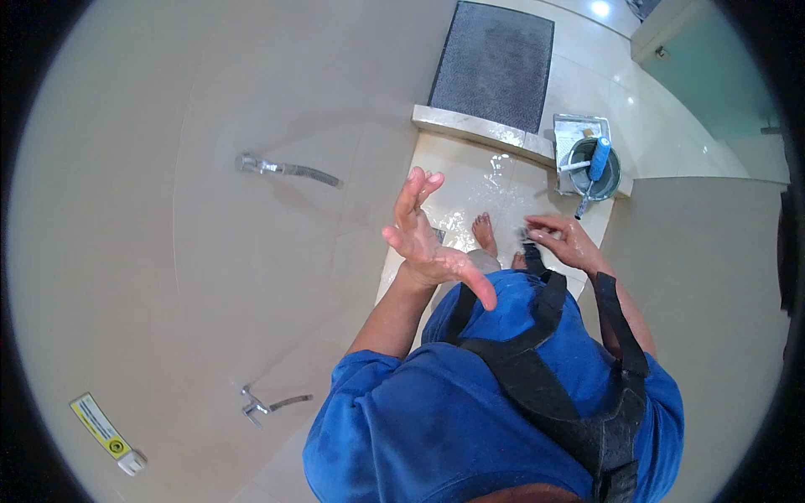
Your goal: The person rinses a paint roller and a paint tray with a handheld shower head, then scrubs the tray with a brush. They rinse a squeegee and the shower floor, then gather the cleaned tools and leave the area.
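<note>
My left hand [429,251] is raised in front of my body, wet, with fingers spread and thumb stretched out; it holds nothing. Lower and to the right, my right hand [568,243] is also wet, its fingers loosely bent and pointing left. Those fingertips are close to a dangling black strap [533,258] of the harness [545,381] over my blue shirt; a small shiny spot there is too blurred to name. Beyond that hand stands a dark bucket [615,183] with a blue paint roller [599,159] across its top, next to a paint tray [573,126].
Water glistens on the pale floor [457,220] around my bare foot [484,231]. A low stone curb [478,128] crosses ahead, with a grey mat [496,67] beyond. Two metal taps [289,169] [264,406] project from the left wall. A glass door [721,67] stands at far right.
</note>
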Demonstrator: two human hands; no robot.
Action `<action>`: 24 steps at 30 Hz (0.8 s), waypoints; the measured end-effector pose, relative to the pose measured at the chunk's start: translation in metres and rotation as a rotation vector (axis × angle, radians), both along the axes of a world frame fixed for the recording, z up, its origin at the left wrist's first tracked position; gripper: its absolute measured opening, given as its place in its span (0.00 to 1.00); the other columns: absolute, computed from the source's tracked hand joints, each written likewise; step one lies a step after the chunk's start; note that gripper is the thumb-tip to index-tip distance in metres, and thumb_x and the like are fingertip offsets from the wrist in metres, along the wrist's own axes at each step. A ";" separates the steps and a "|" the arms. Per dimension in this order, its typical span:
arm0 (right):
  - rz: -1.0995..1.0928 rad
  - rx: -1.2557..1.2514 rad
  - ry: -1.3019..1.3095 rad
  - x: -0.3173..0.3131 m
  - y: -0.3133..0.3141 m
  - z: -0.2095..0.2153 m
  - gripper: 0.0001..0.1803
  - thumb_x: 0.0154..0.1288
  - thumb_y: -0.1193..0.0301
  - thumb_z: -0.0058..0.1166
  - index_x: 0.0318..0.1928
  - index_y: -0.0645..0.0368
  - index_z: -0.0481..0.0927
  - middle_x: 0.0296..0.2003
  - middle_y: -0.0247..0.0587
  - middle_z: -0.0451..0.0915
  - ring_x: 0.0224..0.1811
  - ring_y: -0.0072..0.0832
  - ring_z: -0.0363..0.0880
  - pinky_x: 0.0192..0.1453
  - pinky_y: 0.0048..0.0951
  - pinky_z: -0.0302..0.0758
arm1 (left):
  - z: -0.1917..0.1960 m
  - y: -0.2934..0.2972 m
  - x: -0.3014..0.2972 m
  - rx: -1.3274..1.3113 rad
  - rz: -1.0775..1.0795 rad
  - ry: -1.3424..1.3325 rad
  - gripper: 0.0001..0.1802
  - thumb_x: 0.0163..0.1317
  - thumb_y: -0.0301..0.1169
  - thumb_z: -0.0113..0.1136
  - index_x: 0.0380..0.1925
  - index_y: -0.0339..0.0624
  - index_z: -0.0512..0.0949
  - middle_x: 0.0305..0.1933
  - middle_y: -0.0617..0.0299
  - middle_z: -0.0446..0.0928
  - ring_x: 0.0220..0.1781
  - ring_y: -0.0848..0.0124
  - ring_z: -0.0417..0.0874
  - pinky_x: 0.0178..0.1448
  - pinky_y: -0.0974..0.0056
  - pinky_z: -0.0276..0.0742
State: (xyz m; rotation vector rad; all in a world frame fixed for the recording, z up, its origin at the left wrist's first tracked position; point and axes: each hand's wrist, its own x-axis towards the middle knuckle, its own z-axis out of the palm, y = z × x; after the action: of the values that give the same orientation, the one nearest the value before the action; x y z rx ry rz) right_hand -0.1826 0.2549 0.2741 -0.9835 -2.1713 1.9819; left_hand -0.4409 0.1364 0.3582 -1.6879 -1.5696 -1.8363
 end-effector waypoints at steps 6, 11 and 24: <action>0.378 0.081 0.576 -0.129 0.018 0.147 0.16 0.61 0.70 0.62 0.50 0.60 0.82 0.41 0.46 0.83 0.44 0.38 0.81 0.49 0.37 0.76 | 0.019 0.017 -0.024 -0.042 -0.189 -0.024 0.83 0.23 0.80 0.60 0.72 0.63 0.19 0.74 0.34 0.45 0.71 0.45 0.61 0.67 0.46 0.67; 0.523 0.074 0.567 -0.161 0.018 0.159 0.13 0.59 0.72 0.63 0.44 0.62 0.84 0.39 0.45 0.83 0.41 0.37 0.82 0.44 0.34 0.77 | 0.022 0.015 -0.038 -0.076 -0.233 -0.016 0.84 0.22 0.79 0.62 0.70 0.66 0.16 0.75 0.35 0.41 0.70 0.45 0.63 0.68 0.44 0.65; 0.395 0.083 0.436 -0.196 -0.005 0.127 0.10 0.64 0.70 0.58 0.29 0.63 0.75 0.27 0.47 0.79 0.29 0.40 0.79 0.35 0.38 0.74 | 0.033 0.004 -0.047 -0.148 -0.455 -0.721 0.82 0.23 0.86 0.48 0.72 0.61 0.19 0.76 0.34 0.41 0.75 0.45 0.55 0.74 0.44 0.51</action>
State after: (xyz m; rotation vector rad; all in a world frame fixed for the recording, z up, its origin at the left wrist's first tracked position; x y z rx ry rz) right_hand -0.3787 0.2502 0.4014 -0.0875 -2.2802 1.9837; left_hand -0.4878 0.1400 0.3911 -1.6325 -1.6692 -2.8672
